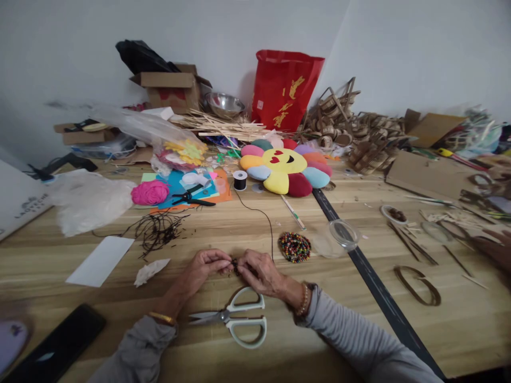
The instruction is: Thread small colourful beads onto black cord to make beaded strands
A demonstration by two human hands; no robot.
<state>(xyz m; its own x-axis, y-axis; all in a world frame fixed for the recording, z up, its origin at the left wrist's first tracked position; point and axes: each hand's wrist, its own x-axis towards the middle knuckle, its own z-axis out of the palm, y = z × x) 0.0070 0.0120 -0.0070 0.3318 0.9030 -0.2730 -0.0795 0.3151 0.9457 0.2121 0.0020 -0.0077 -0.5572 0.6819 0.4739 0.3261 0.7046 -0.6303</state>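
Observation:
Both my hands meet at the front middle of the table. My left hand point(206, 266) pinches one side of a small, dark, beaded-looking cord point(235, 265). On its other side, the fingers of my right hand point(261, 272) are closed around it, hiding most of the piece. A thin black cord point(268, 217) runs from a white-ended spool point(240, 181) down to beside my right hand. Scissors with pale handles point(246, 325) lie spread just below my hands. Right of my right hand sits a coiled heap of multicoloured beads point(294, 247).
Dark cord scraps point(157, 231), a white card point(100, 260) and a black phone point(56, 343) lie to the left. A flower cushion point(285, 166) sits behind. Clear round lids point(344, 234) are at right, near a black strip point(371, 282). Another person's hand point(495, 247) shows at the right edge.

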